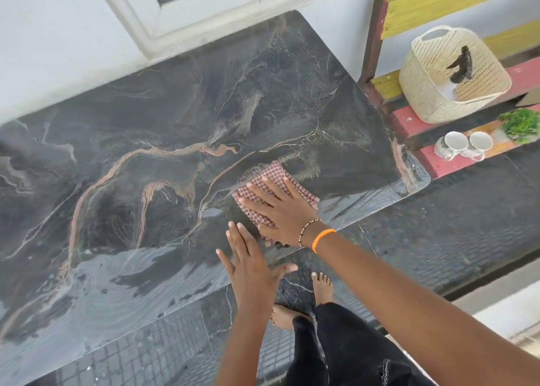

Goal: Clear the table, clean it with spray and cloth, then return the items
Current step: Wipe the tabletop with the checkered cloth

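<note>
A dark marble-patterned table (163, 140) fills most of the head view, with wet streaks along its near edge. A red-and-white checked cloth (268, 181) lies flat on the table near its right front corner. My right hand (280, 213) presses flat on the cloth, fingers spread. My left hand (251, 265) rests flat on the table's front edge just below it, fingers apart, holding nothing. No spray bottle is visible.
To the right, red and yellow steps hold a cream woven basket (450, 73) with a dark object inside, two white cups (464, 146) and a small green plant (521, 124). A white wall and window frame (163, 11) back the table. My bare feet (304, 301) stand on the dark tiled floor.
</note>
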The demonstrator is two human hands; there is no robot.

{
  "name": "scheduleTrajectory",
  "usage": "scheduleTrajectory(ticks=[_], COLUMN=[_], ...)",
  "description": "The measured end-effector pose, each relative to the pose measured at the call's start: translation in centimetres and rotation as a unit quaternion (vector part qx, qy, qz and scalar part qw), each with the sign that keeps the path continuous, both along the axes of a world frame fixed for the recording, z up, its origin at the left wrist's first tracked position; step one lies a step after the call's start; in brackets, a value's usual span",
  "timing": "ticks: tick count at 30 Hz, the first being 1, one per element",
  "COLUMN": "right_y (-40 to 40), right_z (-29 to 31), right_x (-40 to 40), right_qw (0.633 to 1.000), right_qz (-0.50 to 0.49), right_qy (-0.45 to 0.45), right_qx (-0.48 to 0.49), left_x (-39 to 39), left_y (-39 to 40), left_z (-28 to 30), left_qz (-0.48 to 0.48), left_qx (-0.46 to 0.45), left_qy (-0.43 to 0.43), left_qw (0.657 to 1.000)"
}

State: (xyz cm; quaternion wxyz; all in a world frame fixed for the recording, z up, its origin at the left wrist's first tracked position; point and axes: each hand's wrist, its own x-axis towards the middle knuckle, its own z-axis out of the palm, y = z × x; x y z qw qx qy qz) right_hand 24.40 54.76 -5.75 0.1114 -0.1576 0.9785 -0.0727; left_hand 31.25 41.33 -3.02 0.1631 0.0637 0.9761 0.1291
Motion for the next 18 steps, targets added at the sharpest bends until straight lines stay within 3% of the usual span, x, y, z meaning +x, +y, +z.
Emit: scheduleTrajectory(ticks=[5, 11, 18], right_y=[7.7, 18.5, 21.2], right_z=[-0.5, 0.1, -0.1], right_x=[4.0, 3.5, 4.1], right_qw=[0.997, 0.965, 0.944], right_qz=[-0.064, -0.258, -0.330], right_qy=[0.035, 0.028, 0.026], right_qx=[0.030, 0.033, 0.020], left_x=[0.9, 0.0, -0.7], left_y=[2.3, 4.3, 3.2], left_z=[0.3, 0.9, 1.2], left_qz=[-0.059, -0.081, -0.067], left_qx=[-0.053, -0.094, -0.089], left_qy=[0.018, 0.003, 0.028], left_qw=[0.997, 0.992, 0.993])
